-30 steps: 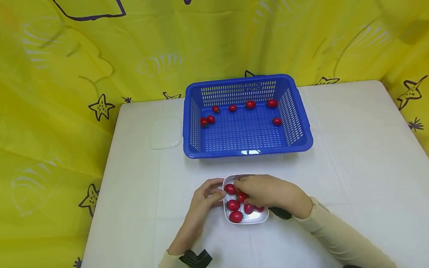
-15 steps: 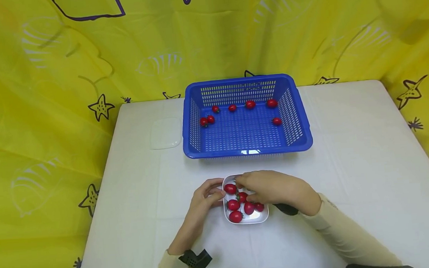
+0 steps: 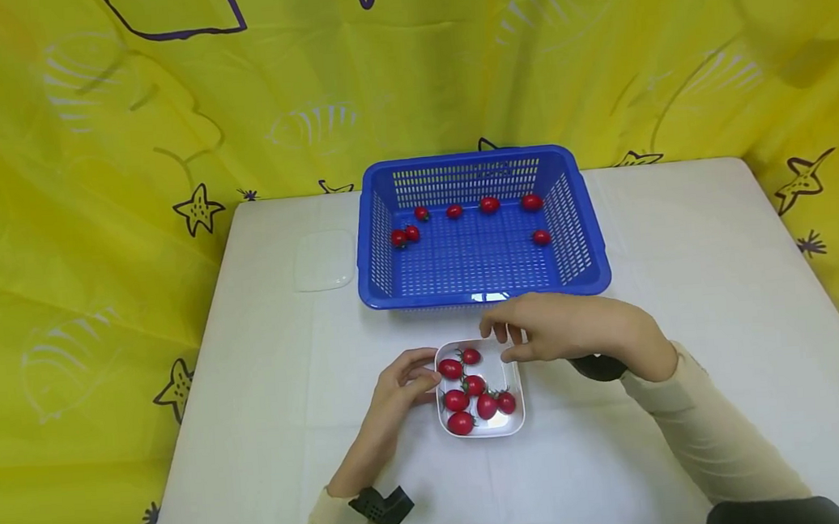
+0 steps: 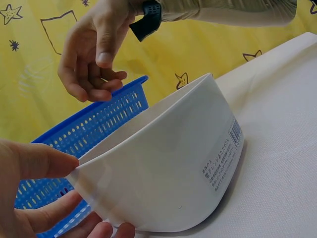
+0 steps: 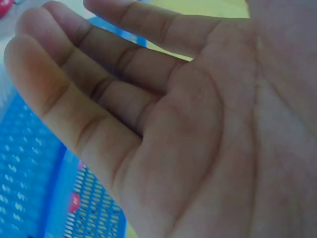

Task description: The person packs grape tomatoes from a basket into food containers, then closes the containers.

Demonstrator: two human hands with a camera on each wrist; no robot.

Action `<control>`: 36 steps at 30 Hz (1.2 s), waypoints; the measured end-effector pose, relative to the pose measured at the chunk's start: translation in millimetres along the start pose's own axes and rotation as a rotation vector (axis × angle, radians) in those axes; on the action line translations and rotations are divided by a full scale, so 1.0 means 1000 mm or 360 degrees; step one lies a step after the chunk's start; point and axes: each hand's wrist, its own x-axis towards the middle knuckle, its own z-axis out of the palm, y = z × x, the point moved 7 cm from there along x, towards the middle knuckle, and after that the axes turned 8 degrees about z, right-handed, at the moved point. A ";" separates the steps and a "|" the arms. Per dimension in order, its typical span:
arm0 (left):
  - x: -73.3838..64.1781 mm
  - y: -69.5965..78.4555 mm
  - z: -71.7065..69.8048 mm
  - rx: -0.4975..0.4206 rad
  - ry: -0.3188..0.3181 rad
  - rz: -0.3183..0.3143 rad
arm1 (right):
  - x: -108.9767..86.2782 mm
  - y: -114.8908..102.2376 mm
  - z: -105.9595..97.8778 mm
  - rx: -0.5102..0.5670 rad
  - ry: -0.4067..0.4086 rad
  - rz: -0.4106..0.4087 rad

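Observation:
My left hand (image 3: 394, 395) holds the left side of a small white container (image 3: 508, 430), its thumb at the rim and other fingers against the wall below. In the left wrist view the container (image 4: 163, 163) has a printed label. Several red cherry tomatoes with green stems lie inside, mostly toward its left, such as one cherry tomato (image 3: 456, 401). Over the container's far right corner hovers my right hand (image 3: 566, 326), fingers loosely bent and holding nothing. The right wrist view shows its bare palm (image 5: 193, 129).
Just beyond the container stands a blue perforated basket (image 3: 486, 296), with several cherry tomatoes (image 3: 489, 204) spread along its back and sides. A clear lid (image 3: 324, 260) lies left of the basket on the white table (image 3: 685, 292). A yellow patterned curtain (image 3: 435, 66) hangs behind.
My right hand has let go of a cherry tomato in the container's far left part and lifted away toward the back right. My left hand keeps its place.

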 end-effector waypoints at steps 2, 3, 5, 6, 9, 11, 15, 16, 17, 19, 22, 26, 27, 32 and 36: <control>0.000 0.000 0.000 -0.0004 0.0003 0.0004 | -0.002 0.002 -0.009 -0.0002 0.0014 0.0000; 0.000 0.000 0.000 -0.0006 0.0003 0.0002 | -0.003 0.002 -0.014 -0.0003 0.0024 0.0003; 0.000 0.001 0.000 0.0001 0.0004 0.0004 | -0.004 0.004 -0.023 -0.0006 0.0044 0.0006; 0.000 0.001 0.000 0.0002 0.0003 0.0005 | -0.005 0.006 -0.028 -0.0006 0.0053 0.0011; 0.000 0.001 0.000 -0.0002 0.0000 0.0009 | -0.004 0.011 -0.043 -0.0021 0.0077 0.0035; 0.000 0.002 0.000 -0.0009 -0.0001 0.0012 | -0.002 0.015 -0.052 -0.0036 0.0088 0.0051; -0.001 0.002 0.000 -0.0006 -0.0006 0.0018 | 0.005 0.030 -0.068 -0.0061 0.0117 0.0123; -0.001 0.002 0.001 -0.0003 -0.0007 0.0018 | 0.007 0.034 -0.071 -0.0059 0.0127 0.0145; -0.001 0.002 0.001 -0.0001 -0.0007 0.0018 | 0.010 0.038 -0.074 -0.0058 0.0141 0.0165; -0.001 0.002 0.001 -0.0003 -0.0003 0.0012 | 0.015 0.047 -0.081 -0.0043 0.0173 0.0203; -0.002 0.003 0.001 -0.0003 -0.0002 0.0017 | 0.022 0.059 -0.089 -0.0033 0.0219 0.0227; -0.002 0.003 0.001 -0.0007 -0.0005 0.0021 | 0.032 0.073 -0.098 -0.0046 0.0230 0.0245; -0.002 0.003 0.001 -0.0009 -0.0006 0.0020 | 0.034 0.076 -0.099 -0.0050 0.0224 0.0253; -0.001 0.001 0.000 -0.0002 -0.0005 0.0014 | 0.044 0.091 -0.106 -0.0042 0.0206 0.0370; -0.001 0.001 0.000 0.0008 -0.0001 0.0010 | 0.050 0.100 -0.108 -0.0053 0.0171 0.0471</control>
